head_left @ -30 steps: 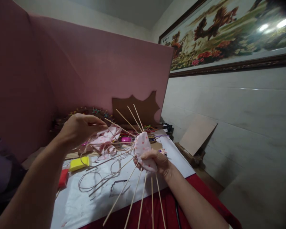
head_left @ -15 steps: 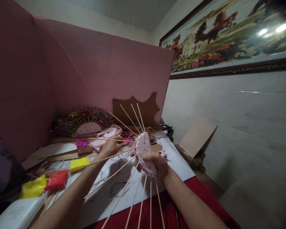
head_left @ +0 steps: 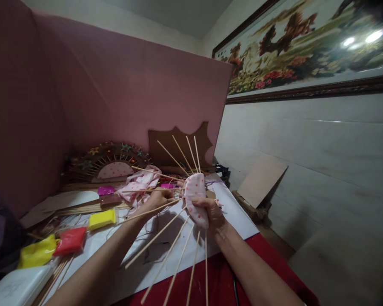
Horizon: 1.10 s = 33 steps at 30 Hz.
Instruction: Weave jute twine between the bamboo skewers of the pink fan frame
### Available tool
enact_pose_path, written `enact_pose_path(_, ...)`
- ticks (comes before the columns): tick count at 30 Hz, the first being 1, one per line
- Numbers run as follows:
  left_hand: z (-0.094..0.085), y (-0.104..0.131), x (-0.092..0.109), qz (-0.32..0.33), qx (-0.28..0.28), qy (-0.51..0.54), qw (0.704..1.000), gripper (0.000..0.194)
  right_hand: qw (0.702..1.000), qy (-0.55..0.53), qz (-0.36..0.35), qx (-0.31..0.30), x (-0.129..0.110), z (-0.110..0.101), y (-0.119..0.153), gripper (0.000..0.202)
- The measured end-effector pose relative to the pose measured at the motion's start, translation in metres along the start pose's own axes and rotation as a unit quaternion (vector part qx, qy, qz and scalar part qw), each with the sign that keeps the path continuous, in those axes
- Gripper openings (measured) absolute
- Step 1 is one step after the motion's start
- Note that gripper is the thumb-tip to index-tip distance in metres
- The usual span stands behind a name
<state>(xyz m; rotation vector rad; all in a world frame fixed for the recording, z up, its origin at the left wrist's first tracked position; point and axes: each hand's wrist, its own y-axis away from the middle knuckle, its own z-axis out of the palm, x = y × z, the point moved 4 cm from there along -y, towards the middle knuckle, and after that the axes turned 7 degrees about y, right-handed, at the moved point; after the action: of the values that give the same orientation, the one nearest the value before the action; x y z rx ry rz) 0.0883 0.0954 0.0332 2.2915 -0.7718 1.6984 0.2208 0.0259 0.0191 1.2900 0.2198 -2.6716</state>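
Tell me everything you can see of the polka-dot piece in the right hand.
The polka-dot piece is roughly half-round, pale pink with darker pink dots, and looks cloth-covered. About a dozen thin, pale sticks, apparently wooden, fan out from its curved edge, which faces left. It is held up above the white-covered table, dotted face toward the camera. The right hand grips its lower part, thumb across the front. The left hand is among the sticks; its contact is unclear.

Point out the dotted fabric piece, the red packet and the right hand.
Dotted fabric piece (head_left: 194, 188): head view, middle of its face.
Red packet (head_left: 70, 241): head view, middle of its wrapper.
Right hand (head_left: 213, 212): head view, middle of its back.
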Motion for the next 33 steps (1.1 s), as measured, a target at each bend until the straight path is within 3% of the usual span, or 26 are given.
enact_pose_path(3, 0.007, 0.003, 0.009, 0.005, -0.042, -0.002, 0.999, 0.028, 1.0, 0.0, 0.013, 0.001, 0.001, -0.002, -0.001, 0.02)
enact_pose_path(6, -0.002, 0.004, 0.02, 0.03, 0.001, 0.022, 0.999, 0.021, 0.999, -0.007, 0.022, 0.021, 0.003, -0.006, -0.002, 0.024)
enact_pose_path(8, -0.008, 0.006, 0.03, 0.064, 0.024, 0.09, 0.994, 0.021, 0.999, -0.009, 0.034, 0.017, 0.005, -0.007, -0.003, 0.027)
enact_pose_path(10, -0.009, 0.009, 0.039, 0.076, -0.01, 0.176, 0.981, 0.027, 0.999, -0.008, 0.04, 0.003, 0.007, -0.008, -0.003, 0.028)
enact_pose_path(13, -0.002, 0.015, 0.046, 0.032, -0.069, 0.255, 0.964, 0.032, 0.999, -0.011, 0.038, -0.012, 0.008, -0.009, -0.004, 0.025)
enact_pose_path(17, 0.003, 0.016, 0.043, -0.026, -0.049, 0.288, 0.956, 0.029, 0.999, -0.007, 0.038, -0.02, 0.01, -0.01, -0.004, 0.025)
enact_pose_path(22, 0.005, 0.013, 0.037, -0.054, -0.089, 0.294, 0.95, 0.024, 0.998, 0.011, 0.054, -0.04, 0.013, -0.012, -0.005, 0.025)
enact_pose_path(25, 0.005, 0.014, 0.037, -0.066, -0.075, 0.311, 0.945, 0.025, 0.995, 0.018, 0.071, -0.068, 0.015, -0.009, -0.004, 0.024)
enact_pose_path(33, 0.001, 0.014, 0.042, 0.007, -0.087, 0.291, 0.953, 0.015, 0.995, -0.019, 0.06, -0.081, 0.014, -0.001, -0.003, 0.013)
